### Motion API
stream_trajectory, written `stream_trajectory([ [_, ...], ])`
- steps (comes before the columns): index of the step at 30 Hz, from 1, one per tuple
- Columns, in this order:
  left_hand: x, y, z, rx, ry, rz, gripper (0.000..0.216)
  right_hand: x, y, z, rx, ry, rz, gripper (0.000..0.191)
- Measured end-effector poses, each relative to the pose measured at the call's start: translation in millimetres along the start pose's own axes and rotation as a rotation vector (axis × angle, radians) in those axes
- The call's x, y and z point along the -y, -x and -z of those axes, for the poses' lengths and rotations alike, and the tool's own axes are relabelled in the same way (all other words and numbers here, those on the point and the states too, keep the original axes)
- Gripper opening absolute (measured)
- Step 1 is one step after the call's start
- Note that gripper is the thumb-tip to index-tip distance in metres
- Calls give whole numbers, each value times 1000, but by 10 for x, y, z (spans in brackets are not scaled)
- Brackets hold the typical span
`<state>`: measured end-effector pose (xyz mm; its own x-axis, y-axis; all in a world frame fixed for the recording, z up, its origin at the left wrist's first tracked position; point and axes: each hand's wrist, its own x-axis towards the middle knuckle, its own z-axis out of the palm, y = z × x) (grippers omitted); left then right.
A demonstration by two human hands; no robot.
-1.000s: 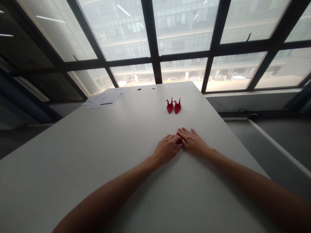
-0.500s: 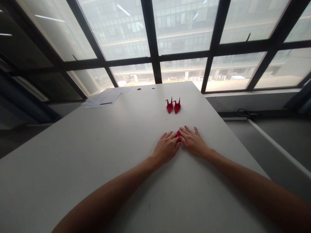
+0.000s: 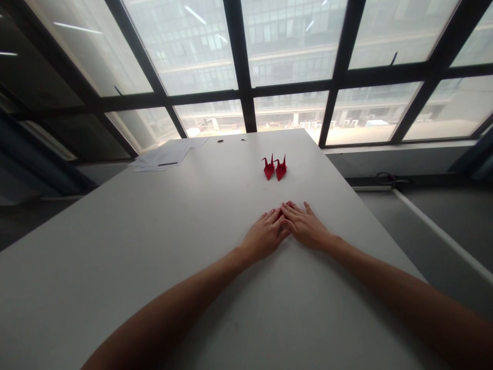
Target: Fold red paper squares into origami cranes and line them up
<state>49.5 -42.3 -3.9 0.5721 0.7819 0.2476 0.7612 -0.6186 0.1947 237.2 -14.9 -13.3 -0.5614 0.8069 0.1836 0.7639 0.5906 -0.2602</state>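
My left hand (image 3: 265, 235) lies flat on the table, fingers stretched forward over a small piece of red folded paper (image 3: 282, 208). From the other side my right hand (image 3: 305, 226) rests on the same paper, its fingers long and slightly spread, touching the left fingertips. Most of the paper is covered by the fingers, so its shape is hidden. Beyond the hands stand two red origami cranes (image 3: 275, 169), side by side with pointed necks and tails up.
A white table (image 3: 185, 221) spreads under both arms. Loose white papers (image 3: 162, 156) with a dark pen-like stick (image 3: 167, 164) lie at its far left corner. Behind the table rise large black-framed windows (image 3: 250, 92). The table's right edge runs close to my right arm.
My right fingers have slid slightly left over the red paper, and my left thumb has moved a little right. Less red shows between the hands. The cranes stay put.
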Motion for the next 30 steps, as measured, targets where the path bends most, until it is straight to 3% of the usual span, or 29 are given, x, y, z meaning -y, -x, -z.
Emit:
stream_trajectory([
  [15,10,-17,-27,-37,-18,28,46,-56,-38,-105,-124,-5,-235,68],
  [19,31,-25,-47,-85,-4,-3,44,-52,-30,-50,-161,-117,-133,60],
  [23,16,-37,-25,-117,22,-11,34,-34,-9,-22,-109,-133,-20,56],
  [30,13,-44,-17,-127,37,0,27,-14,-2,-19,-38,-89,-3,54],
])
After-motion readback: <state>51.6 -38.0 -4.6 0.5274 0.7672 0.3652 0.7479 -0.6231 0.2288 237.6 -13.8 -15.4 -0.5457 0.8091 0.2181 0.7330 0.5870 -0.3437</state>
